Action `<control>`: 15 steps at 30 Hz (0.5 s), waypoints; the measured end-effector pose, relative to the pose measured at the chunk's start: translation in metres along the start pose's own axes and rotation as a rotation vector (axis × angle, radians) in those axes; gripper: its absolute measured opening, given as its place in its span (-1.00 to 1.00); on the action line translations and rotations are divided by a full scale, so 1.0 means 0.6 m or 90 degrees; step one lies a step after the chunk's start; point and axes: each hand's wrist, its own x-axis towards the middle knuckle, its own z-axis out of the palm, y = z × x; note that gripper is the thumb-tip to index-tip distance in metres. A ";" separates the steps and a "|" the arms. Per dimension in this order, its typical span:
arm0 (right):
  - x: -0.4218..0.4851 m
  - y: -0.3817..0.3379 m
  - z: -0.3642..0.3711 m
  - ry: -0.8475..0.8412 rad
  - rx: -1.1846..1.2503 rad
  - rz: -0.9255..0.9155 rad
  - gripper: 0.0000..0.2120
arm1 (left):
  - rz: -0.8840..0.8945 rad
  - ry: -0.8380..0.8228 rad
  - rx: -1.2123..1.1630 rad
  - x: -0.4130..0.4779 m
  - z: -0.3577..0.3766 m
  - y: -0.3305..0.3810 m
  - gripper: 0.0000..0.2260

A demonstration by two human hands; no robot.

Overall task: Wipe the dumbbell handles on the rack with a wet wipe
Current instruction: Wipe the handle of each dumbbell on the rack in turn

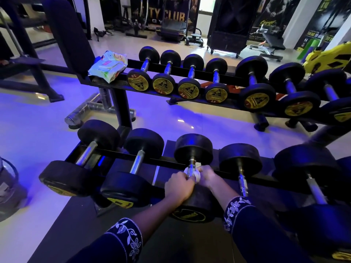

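Observation:
On the lower tier of the black rack (167, 160), the third dumbbell from the left (193, 149) has a chrome handle wrapped in a white wet wipe (196, 176). My left hand (178, 186) grips the wipe from the left side of the handle. On the handle's right side my right hand (208, 177) pinches the same wipe. Only the top of the handle shows above my fingers. The near head of this dumbbell lies under my wrists. Other dumbbells (141, 162) stand to either side on this tier.
The upper tier (199, 74) holds a row of smaller dumbbells with yellow end labels. A wet wipe packet (108, 66) lies at its left end. A bench frame stands at the far left, and other gym machines fill the back of the room.

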 end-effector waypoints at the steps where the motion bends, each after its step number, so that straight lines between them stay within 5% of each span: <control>1: -0.003 0.007 -0.011 -0.003 -0.054 -0.001 -0.78 | 0.003 -0.004 -0.006 0.000 0.000 0.000 -0.63; 9: -0.044 -0.052 0.031 0.035 0.139 0.032 -0.68 | 0.005 -0.002 0.007 0.003 0.002 0.000 -0.66; 15: -0.078 -0.019 0.002 -0.112 -0.066 0.001 -0.62 | 0.011 -0.001 0.009 0.006 0.006 -0.003 -0.66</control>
